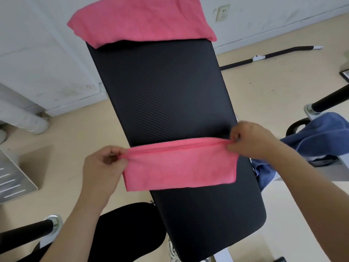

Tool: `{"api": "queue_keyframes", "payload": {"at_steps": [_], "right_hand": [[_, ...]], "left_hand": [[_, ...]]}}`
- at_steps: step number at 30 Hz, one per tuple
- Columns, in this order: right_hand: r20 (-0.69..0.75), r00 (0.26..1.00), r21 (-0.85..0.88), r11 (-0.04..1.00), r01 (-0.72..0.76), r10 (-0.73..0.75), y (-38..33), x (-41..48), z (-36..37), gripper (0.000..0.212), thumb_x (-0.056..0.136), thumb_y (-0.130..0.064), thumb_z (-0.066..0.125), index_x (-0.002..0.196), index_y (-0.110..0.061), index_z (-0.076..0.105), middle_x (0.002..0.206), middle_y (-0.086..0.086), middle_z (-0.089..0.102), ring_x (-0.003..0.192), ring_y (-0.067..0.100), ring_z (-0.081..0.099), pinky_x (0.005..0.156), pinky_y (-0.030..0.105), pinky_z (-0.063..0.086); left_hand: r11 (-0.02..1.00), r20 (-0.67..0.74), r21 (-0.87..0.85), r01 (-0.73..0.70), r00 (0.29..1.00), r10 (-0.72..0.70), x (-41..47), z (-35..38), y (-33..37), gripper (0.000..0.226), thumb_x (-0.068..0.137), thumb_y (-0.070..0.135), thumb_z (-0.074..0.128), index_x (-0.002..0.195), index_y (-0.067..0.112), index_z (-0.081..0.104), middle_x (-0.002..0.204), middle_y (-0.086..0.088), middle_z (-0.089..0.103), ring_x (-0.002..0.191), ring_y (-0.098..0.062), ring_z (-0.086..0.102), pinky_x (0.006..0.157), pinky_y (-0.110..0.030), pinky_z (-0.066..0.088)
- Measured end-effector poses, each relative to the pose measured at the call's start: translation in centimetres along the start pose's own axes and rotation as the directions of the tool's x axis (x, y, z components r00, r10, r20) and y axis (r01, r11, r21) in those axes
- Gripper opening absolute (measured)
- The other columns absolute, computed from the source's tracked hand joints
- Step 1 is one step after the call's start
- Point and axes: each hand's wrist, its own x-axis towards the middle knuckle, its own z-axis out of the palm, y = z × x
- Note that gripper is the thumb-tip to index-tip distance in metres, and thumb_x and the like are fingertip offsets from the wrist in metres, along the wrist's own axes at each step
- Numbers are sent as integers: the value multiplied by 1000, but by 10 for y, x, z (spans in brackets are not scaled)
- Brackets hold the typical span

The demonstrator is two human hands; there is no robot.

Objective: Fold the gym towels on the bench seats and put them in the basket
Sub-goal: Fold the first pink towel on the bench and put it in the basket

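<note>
A small pink towel (179, 165), folded into a band, hangs across the black bench pad (162, 91) near its lower half. My left hand (103, 165) pinches its upper left corner and my right hand (251, 138) pinches its upper right corner, so the top edge is stretched between them. A second pink towel (139, 21) lies draped over the far end of the bench. A blue towel (313, 138) is heaped to the right, beside the bench. No basket shows.
A black foam-covered bar (264, 57) lies on the beige floor at the back right. Another padded bar (332, 99) juts in at the right and one (26, 231) at the lower left. A metal plate (13, 178) sits at the left. White wall behind.
</note>
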Motion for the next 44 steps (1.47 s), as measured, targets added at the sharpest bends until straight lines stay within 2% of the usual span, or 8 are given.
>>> {"api": "queue_keyframes", "payload": {"at_steps": [6, 10, 16, 22, 28, 36, 41, 44], "right_hand": [[617, 787, 223, 960, -170, -3, 9, -53, 18, 24, 77, -46, 70, 74, -22, 67, 71, -11, 68, 69, 4, 66, 63, 16, 48], [98, 989, 310, 941, -139, 114, -14, -38, 14, 29, 82, -47, 64, 102, -27, 63, 92, -8, 65, 85, 12, 60, 80, 31, 51], [-372, 926, 647, 733, 209, 64, -85, 36, -7, 25, 86, -20, 63, 111, -21, 61, 86, 0, 63, 80, 18, 58, 77, 37, 50], [-448, 884, 536, 831, 148, 131, -87, 58, 9, 8, 87, -25, 61, 94, -25, 56, 84, -4, 54, 75, 15, 50, 66, 31, 39], [-526, 850, 393, 896, 208, 34, -96, 49, 7, 11, 96, -29, 47, 102, -23, 54, 99, -4, 48, 71, 25, 56, 65, 37, 48], [-583, 806, 275, 908, 316, -104, -93, 41, 15, 22, 89, -29, 29, 108, -29, 41, 112, -3, 49, 69, 29, 59, 53, 39, 49], [-563, 821, 264, 922, 283, -90, -93, 45, 15, 16, 92, -31, 27, 103, -28, 38, 100, -7, 55, 68, 28, 57, 56, 39, 47], [-534, 843, 239, 946, 218, -60, -95, 52, 12, 11, 96, -29, 32, 99, -21, 40, 93, -6, 58, 67, 30, 57, 59, 41, 49]], "left_hand": [[829, 263, 333, -449, 889, 375, 79, 56, 90, 26, 75, 5, 59, 76, 30, 67, 74, 17, 65, 70, 1, 58, 69, -14, 43], [701, 485, 313, -641, 742, 462, 106, 105, 110, 39, 77, 1, 57, 108, 23, 66, 92, 8, 65, 85, -6, 61, 80, -8, 43], [715, 536, 246, -654, 707, 462, 106, 114, 106, 49, 85, 9, 63, 127, 33, 51, 97, 11, 68, 92, -3, 63, 88, -14, 45], [657, 476, 504, -560, 815, 330, 103, 57, 79, 30, 75, 36, 76, 101, 34, 60, 93, 17, 56, 80, 4, 51, 70, -14, 39], [683, 415, 532, -500, 857, 304, 96, 40, 62, 39, 70, 36, 81, 107, 31, 69, 104, 13, 44, 103, -5, 32, 90, -20, 27], [410, 677, 480, -775, 625, 388, 99, 77, 103, 61, 75, 51, 70, 130, 34, 51, 111, 15, 57, 105, -12, 40, 94, -36, 41], [348, 734, 592, -727, 665, 141, 116, 65, 107, 31, 77, 46, 69, 65, 21, 56, 62, 6, 56, 64, -15, 53, 57, -32, 40], [439, 709, 618, -652, 703, 48, 124, 38, 94, 31, 84, 43, 66, 61, 24, 55, 61, 7, 56, 61, -9, 54, 59, -31, 42]]}}
